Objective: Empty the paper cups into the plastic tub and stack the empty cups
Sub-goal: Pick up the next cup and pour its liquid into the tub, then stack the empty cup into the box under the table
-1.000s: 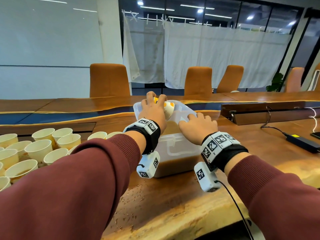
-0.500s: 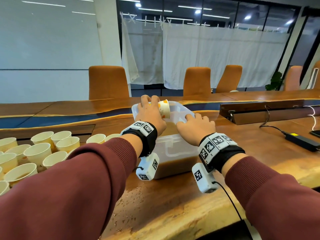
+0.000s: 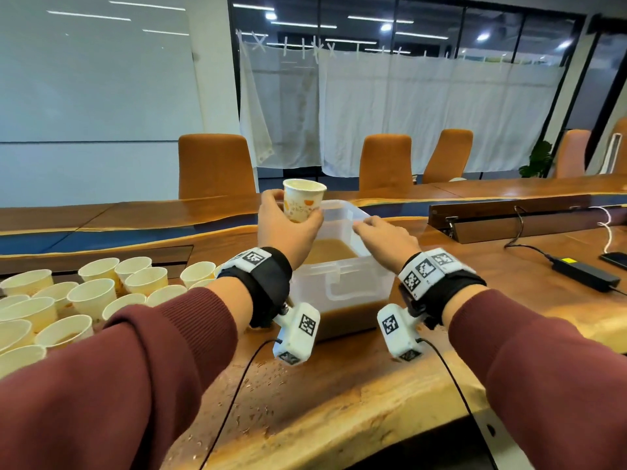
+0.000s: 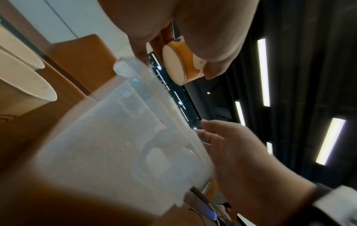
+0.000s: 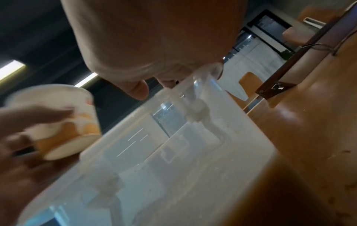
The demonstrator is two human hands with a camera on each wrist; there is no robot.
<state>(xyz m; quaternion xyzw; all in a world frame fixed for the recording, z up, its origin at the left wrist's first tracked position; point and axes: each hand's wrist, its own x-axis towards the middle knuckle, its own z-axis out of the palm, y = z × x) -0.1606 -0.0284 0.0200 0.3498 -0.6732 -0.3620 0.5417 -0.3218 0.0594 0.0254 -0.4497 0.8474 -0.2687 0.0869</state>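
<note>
My left hand (image 3: 288, 225) grips a white paper cup with orange print (image 3: 303, 204), held upright above the left rim of the plastic tub (image 3: 342, 283). From below, the left wrist view shows the cup's round base (image 4: 176, 65) between my fingers. The clear tub stands on the wooden table and holds brown liquid (image 3: 330, 251). My right hand (image 3: 383, 234) hovers over the tub's right rim with its fingers relaxed and spread, its fingertips close to the rim (image 5: 195, 83). In the right wrist view the cup (image 5: 63, 120) sits at the left, blurred.
Several paper cups (image 3: 88, 296) crowd the table at the left, some with brown liquid in them. A black power adapter (image 3: 585, 274) with its cable and a phone (image 3: 615, 259) lie at the right. Orange chairs (image 3: 217, 166) stand behind the table (image 3: 339, 401).
The left hand has turned the cup from tipped over the tub back to upright and lifted it. The right hand has eased off the tub's rim, its fingers now spread.
</note>
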